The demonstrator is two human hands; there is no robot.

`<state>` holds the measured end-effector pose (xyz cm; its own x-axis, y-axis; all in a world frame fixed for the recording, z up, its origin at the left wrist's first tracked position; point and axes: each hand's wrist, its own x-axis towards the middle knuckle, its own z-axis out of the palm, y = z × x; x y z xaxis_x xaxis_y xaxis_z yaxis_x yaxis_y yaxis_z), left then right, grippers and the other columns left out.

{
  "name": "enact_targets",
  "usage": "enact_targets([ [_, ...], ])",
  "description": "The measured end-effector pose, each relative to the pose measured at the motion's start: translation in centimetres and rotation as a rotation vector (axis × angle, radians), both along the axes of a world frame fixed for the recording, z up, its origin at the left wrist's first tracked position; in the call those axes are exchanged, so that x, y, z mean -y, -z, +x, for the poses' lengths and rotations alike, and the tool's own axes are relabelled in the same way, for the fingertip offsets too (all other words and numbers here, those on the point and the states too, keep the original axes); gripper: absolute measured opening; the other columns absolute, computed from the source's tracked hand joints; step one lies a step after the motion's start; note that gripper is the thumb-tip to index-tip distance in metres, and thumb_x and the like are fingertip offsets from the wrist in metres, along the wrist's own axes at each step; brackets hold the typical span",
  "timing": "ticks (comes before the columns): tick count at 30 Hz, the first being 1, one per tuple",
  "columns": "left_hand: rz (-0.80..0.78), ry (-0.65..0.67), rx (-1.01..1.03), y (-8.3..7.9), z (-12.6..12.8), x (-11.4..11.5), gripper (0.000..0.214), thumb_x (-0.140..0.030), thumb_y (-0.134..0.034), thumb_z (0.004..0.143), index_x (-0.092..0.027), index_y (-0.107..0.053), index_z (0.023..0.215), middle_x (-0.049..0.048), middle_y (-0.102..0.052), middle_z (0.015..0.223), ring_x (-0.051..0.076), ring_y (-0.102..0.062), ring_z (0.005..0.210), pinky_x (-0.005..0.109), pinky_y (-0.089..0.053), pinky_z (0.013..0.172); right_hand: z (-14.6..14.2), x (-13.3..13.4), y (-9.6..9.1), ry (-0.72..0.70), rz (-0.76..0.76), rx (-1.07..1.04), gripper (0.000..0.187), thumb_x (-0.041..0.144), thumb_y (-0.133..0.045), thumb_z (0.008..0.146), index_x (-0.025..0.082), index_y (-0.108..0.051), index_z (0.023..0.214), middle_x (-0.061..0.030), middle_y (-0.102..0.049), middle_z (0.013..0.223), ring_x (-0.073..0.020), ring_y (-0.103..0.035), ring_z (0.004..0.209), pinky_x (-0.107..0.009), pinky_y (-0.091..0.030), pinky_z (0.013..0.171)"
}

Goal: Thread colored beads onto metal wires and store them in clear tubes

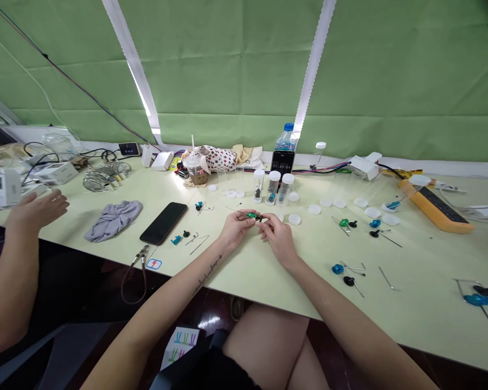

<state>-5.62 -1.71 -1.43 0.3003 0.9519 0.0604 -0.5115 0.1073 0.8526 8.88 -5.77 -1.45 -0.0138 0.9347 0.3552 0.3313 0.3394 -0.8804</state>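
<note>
Over the table, my left hand (235,232) pinches a small green plastic piece (251,215) with a thin metal rod sticking out to the left. Close against it, my right hand (280,239) has its fingertips closed on a small black piece (261,218); the two pieces meet between my hands, and I cannot tell whether they are joined. Just beyond stand clear tubes with white caps (274,187), holding blue and black parts. Left of my hands lie a blue piece (176,240), a black disc-shaped piece (186,234) and bent metal rods (199,245).
A black phone (163,223) and a grey cloth (113,221) lie left. Another person's hand (40,208) is at a white box (2,188). A phone showing a timer (282,162) leans on a bottle (286,138). Blue and black parts (338,269) and an orange power strip (437,208) are right.
</note>
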Motion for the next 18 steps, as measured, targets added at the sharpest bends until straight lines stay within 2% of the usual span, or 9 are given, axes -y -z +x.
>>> enact_targets([
  [3, -0.005, -0.003, -0.002, 0.03, 0.05, -0.05, 0.031, -0.013, -0.078, 0.058, -0.013, -0.068, 0.087, 0.0081, -0.069, 0.09, 0.015, -0.063, 0.082, 0.03, -0.046, 0.08, -0.06, -0.01, 0.05, 0.019, 0.007, -0.013, 0.027, 0.038, -0.05, 0.085, 0.022, -0.051, 0.107, 0.0015, -0.061, 0.068, -0.0118, -0.056, 0.05, -0.024, -0.047, 0.052],
  [8, 0.015, 0.011, -0.017, 0.06, 0.02, -0.01, 0.03, -0.014, -0.078, 0.057, -0.013, -0.067, 0.085, 0.008, -0.069, 0.089, 0.016, -0.063, 0.081, 0.032, -0.046, 0.081, 0.0, 0.01, 0.1, 0.028, 0.017, -0.03, 0.019, 0.036, -0.048, 0.086, 0.022, -0.052, 0.098, 0.0016, -0.061, 0.069, -0.011, -0.055, 0.051, -0.023, -0.045, 0.051],
  [18, 0.072, -0.025, -0.09, -0.57, 0.02, 0.26, 0.026, -0.016, -0.078, 0.058, -0.013, -0.067, 0.081, 0.0083, -0.069, 0.087, 0.017, -0.063, 0.082, 0.034, -0.046, 0.081, 0.11, 0.07, -0.05, -0.008, 0.004, -0.028, 0.024, 0.043, -0.044, 0.089, 0.022, -0.055, 0.09, 0.0014, -0.059, 0.066, -0.0108, -0.054, 0.051, -0.022, -0.044, 0.049],
])
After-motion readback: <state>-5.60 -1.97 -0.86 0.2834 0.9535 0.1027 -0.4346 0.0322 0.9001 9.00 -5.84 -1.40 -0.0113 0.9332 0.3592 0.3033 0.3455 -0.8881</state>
